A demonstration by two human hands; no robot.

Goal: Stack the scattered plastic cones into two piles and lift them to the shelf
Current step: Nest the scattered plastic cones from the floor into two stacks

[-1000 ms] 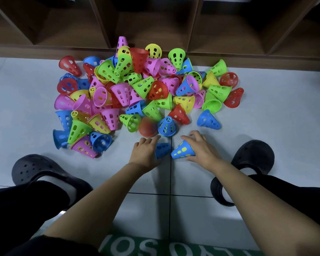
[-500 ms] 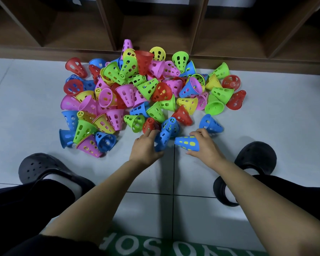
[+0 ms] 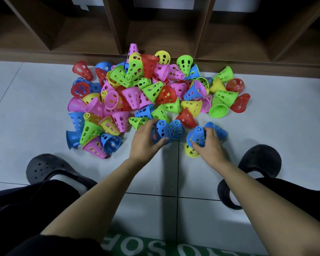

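Both hands have turned their blue cones tip-up since half a second ago: the left hand (image 3: pixel 146 140) curls round one blue cone (image 3: pixel 162 130) at the heap's near edge, something red blurred behind its holes; the right hand (image 3: pixel 210 147) grips a second blue cone (image 3: pixel 197 136) nested over a yellow-green cone (image 3: pixel 191 153), only its rim visible. Two more blue ones lie close, a loose cone (image 3: pixel 175 129) between the hands, another (image 3: pixel 219 130) half hidden behind the right fingers; the heap (image 3: pixel 137 97) on the floor (image 3: pixel 35 111) overlaps too much to count; the shelf (image 3: pixel 155 32) is cut off above.
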